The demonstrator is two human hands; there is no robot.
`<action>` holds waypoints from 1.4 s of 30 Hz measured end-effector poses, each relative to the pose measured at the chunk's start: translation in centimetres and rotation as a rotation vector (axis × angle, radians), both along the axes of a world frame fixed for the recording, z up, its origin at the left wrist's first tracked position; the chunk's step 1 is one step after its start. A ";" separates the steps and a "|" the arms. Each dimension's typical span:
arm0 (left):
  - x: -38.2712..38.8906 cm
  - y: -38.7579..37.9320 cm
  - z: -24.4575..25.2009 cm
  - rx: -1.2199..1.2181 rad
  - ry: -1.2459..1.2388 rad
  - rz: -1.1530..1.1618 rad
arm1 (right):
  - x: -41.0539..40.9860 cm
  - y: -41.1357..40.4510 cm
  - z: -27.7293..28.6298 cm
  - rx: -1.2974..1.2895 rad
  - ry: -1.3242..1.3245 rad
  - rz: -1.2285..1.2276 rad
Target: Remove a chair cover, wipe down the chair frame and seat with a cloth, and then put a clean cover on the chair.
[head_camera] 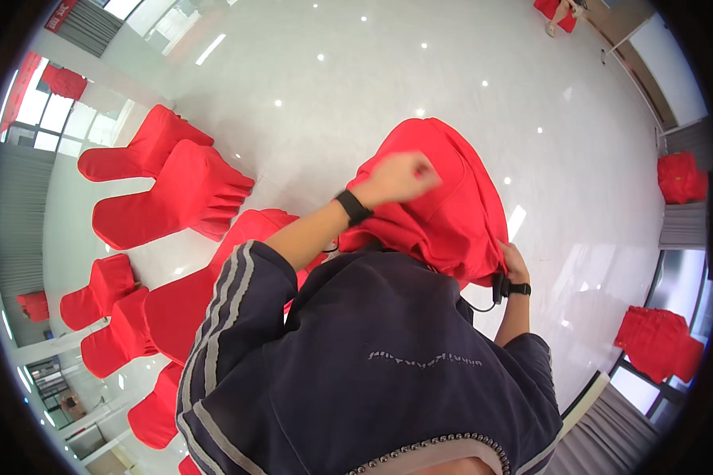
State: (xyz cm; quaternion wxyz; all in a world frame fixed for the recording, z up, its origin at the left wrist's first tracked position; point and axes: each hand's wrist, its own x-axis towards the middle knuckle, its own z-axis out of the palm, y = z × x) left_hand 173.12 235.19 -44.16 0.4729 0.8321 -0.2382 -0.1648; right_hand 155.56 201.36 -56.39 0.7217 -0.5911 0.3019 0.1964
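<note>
A red fabric chair cover (451, 196) spreads out in front of my body, smooth at the far end and gathered in folds closer to me. What lies beneath it is hidden. My left hand (401, 177) is over the cover, blurred by motion with its fingers curled. The picture does not settle whether it grips any fabric. At the cover's right edge, my right hand (514, 264) has its fingers on the cloth and appears to grip it. Both wrists wear black bands, and a small black device with a cable sits by the right wrist.
Red-covered chairs (178, 196) stand in rows to the left, one close beside my left arm. More red-covered pieces (659, 344) are along the right side. A seated person's legs (560, 15) show at the top right. Glossy pale floor (344, 77) stretches ahead; grey curtains (21, 202) hang at left.
</note>
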 end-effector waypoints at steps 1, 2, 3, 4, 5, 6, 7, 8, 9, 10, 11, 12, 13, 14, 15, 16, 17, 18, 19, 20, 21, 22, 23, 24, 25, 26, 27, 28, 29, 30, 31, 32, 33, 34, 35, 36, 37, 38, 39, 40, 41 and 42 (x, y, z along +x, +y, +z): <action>1.8 1.3 -1.8 0.148 -0.061 0.227 | -1.6 -0.2 -1.2 0.013 0.010 -0.033; 3.8 3.2 -4.5 0.220 -0.079 0.366 | -3.3 -0.8 -3.0 0.015 0.017 -0.040; 4.9 5.1 -7.2 0.292 -0.097 0.505 | -5.1 -1.6 -5.3 -0.031 0.043 -0.075; 5.2 6.7 -9.1 0.297 0.094 0.553 | -6.7 -2.0 -6.5 -0.076 0.068 -0.108; 5.4 7.8 -10.7 0.300 0.282 0.605 | -7.7 -1.4 -6.4 -0.175 0.142 -0.177; 4.9 8.1 -12.5 0.287 0.438 0.635 | -9.5 -1.8 -7.5 -0.345 0.183 -0.221; 4.2 8.0 -13.6 0.275 0.595 0.651 | -11.9 -2.1 -9.8 -0.517 0.229 -0.276; 3.1 6.8 -12.9 0.315 0.624 0.588 | -14.9 -2.5 -12.8 -0.595 0.267 -0.352; 2.5 7.0 -13.4 0.319 0.633 0.584 | -16.0 -1.7 -13.2 -0.666 0.299 -0.403; 1.9 7.4 -13.8 0.054 0.819 0.497 | -16.4 -0.9 -13.8 -0.580 0.352 -0.525; 1.5 7.5 -14.3 -0.215 0.994 0.400 | -16.2 -1.3 -14.1 -0.450 0.541 -0.479; 1.3 7.5 -14.6 -0.236 0.967 0.485 | -15.9 -0.6 -14.0 -0.444 0.489 -0.455; 1.1 8.0 -15.7 -0.237 0.969 0.486 | -15.4 -0.3 -13.8 -0.439 0.432 -0.428; 1.0 8.7 -16.8 -0.238 0.832 0.561 | -14.5 -0.2 -13.6 -0.440 0.432 -0.425; 0.9 9.0 -17.7 -0.242 0.695 0.632 | -13.5 -0.5 -13.5 -0.471 0.474 -0.423; 1.0 8.5 -17.1 -0.242 0.696 0.619 | -12.9 -0.7 -13.8 -0.500 0.518 -0.435; 0.9 7.9 -16.6 -0.226 0.530 0.632 | -12.3 -1.3 -13.9 -0.503 0.509 -0.413; 0.7 7.7 -15.8 -0.205 0.357 0.659 | -10.3 -0.6 -12.3 -0.437 0.480 -0.404; 0.4 7.4 -14.5 -0.204 0.350 0.672 | -7.5 0.9 -9.1 -0.374 0.450 -0.388; 0.0 6.6 -12.3 -0.223 0.228 0.651 | -5.8 1.6 -7.9 -0.309 0.348 -0.346; -0.5 5.9 -10.5 -0.241 0.104 0.636 | -4.0 2.1 -7.0 -0.243 0.244 -0.296; -1.2 5.2 -9.3 -0.290 0.057 0.605 | -1.7 3.1 -5.7 -0.237 0.178 -0.203; -2.1 4.4 -7.1 -0.308 -0.051 0.536 | 0.5 4.7 -4.3 -0.228 0.115 -0.113; -3.0 3.9 -6.1 -0.342 -0.071 0.472 | 2.9 6.8 -2.4 -0.240 0.045 -0.027; -3.8 3.5 -6.2 -0.354 -0.058 0.390 | 5.1 8.8 -0.7 -0.252 -0.026 0.057; -4.3 3.3 -6.0 -0.254 -0.052 0.279 | 6.9 10.4 0.1 -0.246 -0.029 0.077; -4.7 3.2 -5.8 -0.266 0.044 0.183 | 8.5 11.9 0.7 -0.246 -0.083 0.126; -4.6 3.5 -6.3 -0.185 0.047 0.081 | 10.0 13.2 0.9 -0.243 -0.139 0.178; -4.5 4.0 -7.1 -0.103 0.054 -0.020 | 11.3 14.5 0.7 -0.236 -0.142 0.200; -4.7 4.3 -7.9 -0.118 0.077 -0.001 | 12.5 15.5 0.4 -0.260 -0.191 0.253; -4.8 4.8 -8.4 -0.119 0.077 0.016 | 13.6 16.1 0.1 -0.285 -0.240 0.304; -4.9 5.3 -8.8 -0.185 0.105 0.142 | 14.6 16.6 -0.6 -0.284 -0.241 0.319; -4.8 5.8 -9.5 -0.249 0.130 0.263 | 15.7 17.1 -1.7 -0.257 -0.306 0.365; -4.7 6.7 -9.9 -0.275 0.143 0.343 | 16.5 17.7 -2.2 -0.228 -0.368 0.416; -4.3 7.8 -10.4 -0.192 0.140 0.427 | 17.2 18.2 -2.7 -0.227 -0.367 0.429; -3.9 9.0 -11.2 -0.217 0.194 0.529 | 17.7 19.1 -2.8 -0.326 -0.371 0.412; -3.6 10.3 -12.1 -0.244 0.248 0.636 | 18.0 19.8 -3.0 -0.424 -0.378 0.399; -3.4 11.6 -13.0 -0.248 0.250 0.649 | 18.2 20.1 -3.1 -0.424 -0.377 0.414; -3.1 12.8 -13.8 -0.243 0.370 0.733 | 18.4 20.3 -3.3 -0.344 -0.366 0.375; -2.8 13.5 -14.0 -0.239 0.491 0.814 | 18.5 20.4 -3.2 -0.265 -0.354 0.335; -2.4 14.1 -14.2 -0.245 0.495 0.818 | 18.7 20.4 -3.0 -0.269 -0.353 0.342; -2.2 14.4 -14.2 -0.197 0.564 0.803 | 18.8 20.5 -2.2 -0.245 -0.390 0.379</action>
